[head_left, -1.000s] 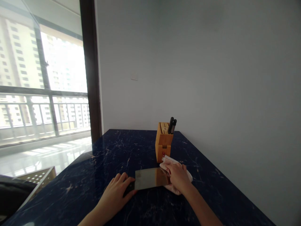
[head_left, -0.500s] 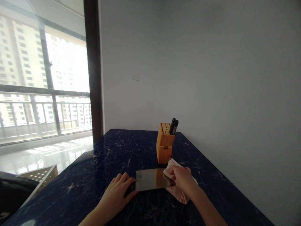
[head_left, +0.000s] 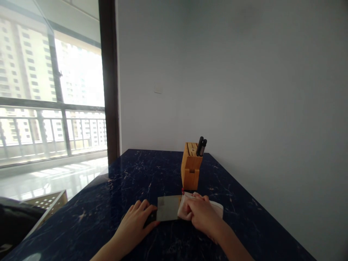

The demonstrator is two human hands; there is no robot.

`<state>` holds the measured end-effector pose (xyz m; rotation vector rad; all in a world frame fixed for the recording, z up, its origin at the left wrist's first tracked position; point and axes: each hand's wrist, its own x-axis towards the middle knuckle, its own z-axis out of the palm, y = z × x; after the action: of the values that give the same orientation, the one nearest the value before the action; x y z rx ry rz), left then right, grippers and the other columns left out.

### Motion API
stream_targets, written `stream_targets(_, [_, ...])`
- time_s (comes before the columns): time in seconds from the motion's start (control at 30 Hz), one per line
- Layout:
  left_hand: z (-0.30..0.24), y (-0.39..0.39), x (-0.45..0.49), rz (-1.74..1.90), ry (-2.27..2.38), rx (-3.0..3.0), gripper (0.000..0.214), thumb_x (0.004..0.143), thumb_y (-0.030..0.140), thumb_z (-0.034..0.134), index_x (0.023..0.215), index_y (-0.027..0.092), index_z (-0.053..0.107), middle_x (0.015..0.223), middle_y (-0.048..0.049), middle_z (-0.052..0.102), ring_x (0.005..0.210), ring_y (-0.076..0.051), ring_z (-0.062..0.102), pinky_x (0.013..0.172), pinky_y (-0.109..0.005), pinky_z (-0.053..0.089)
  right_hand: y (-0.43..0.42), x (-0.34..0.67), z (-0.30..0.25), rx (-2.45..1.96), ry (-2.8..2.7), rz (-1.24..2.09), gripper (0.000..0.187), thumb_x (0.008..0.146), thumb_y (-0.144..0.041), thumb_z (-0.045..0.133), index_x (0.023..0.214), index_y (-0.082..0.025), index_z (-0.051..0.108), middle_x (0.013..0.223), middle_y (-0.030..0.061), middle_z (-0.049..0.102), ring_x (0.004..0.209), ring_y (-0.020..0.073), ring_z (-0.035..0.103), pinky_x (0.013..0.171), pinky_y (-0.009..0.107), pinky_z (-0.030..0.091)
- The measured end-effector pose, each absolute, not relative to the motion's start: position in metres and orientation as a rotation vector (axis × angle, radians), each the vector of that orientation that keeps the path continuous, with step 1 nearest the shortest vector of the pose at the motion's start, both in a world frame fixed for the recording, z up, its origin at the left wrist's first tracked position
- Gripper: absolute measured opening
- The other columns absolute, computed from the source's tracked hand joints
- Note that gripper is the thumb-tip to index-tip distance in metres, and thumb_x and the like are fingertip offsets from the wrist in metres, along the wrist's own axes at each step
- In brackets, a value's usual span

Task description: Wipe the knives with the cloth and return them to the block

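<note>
Dark blue marble table [head_left: 122, 181] by a bright window [head_left: 54, 90]. Bottom centre, a cleaver [head_left: 167, 207] lies flat. The right hand [head_left: 202, 214] grips a bunched cloth [head_left: 216, 208] against its blade, seemingly mid-wipe. The left hand [head_left: 136, 221] lies flat over the handle. A wooden knife block [head_left: 191, 168] stands just behind.

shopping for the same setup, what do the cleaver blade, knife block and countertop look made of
Cleaver blade: seemingly polished steel; flat grey with a reflective sheen.
Knife block: light wood, matt; the grain is too small to confirm.
Countertop: glossy dark-blue stone or stone-look surface, with pale veins and window reflections.
</note>
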<state>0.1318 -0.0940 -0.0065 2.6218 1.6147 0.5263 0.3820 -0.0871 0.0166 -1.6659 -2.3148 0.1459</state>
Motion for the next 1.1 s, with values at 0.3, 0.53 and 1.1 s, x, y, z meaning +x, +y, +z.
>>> stream_targets(0.3, [-0.008,-0.093,0.132,0.52,1.616,2.625,0.032,0.081,0.048,0.045,0.107,0.033,0.055,0.098,-0.0023,0.054,0.092,-0.022,0.049,0.08,-0.035,0.038,-0.104,0.347,0.021,-1.409,-2.459,0.068,0.024,0.067,-0.011,0.045,0.086,-0.018,0.057,0.099,0.0065,0.06,0.099,0.0211,0.046,0.088,0.034,0.022])
stream_targets(0.53, [-0.006,-0.093,0.131,0.514,1.599,2.624,0.033,0.081,0.049,0.045,0.109,0.033,0.054,0.097,-0.0023,0.054,0.091,-0.022,0.049,0.08,-0.035,0.039,-0.09,0.37,0.017,-1.767,-2.316,-0.13,0.023,0.065,-0.007,0.046,0.084,-0.015,0.058,0.095,0.0103,0.062,0.102,0.0278,0.046,0.084,0.04,0.024])
stream_targets(1.1, [-0.009,-0.091,0.131,0.507,1.595,2.627,0.035,0.082,0.049,0.044,0.11,0.031,0.053,0.1,-0.0028,0.053,0.094,-0.023,0.048,0.081,-0.036,0.038,-0.088,0.356,0.018,-1.871,-2.296,-0.261,0.03,0.076,-0.004,0.038,0.095,-0.011,0.059,0.097,0.0139,0.06,0.097,0.0262,0.049,0.09,0.041,0.025])
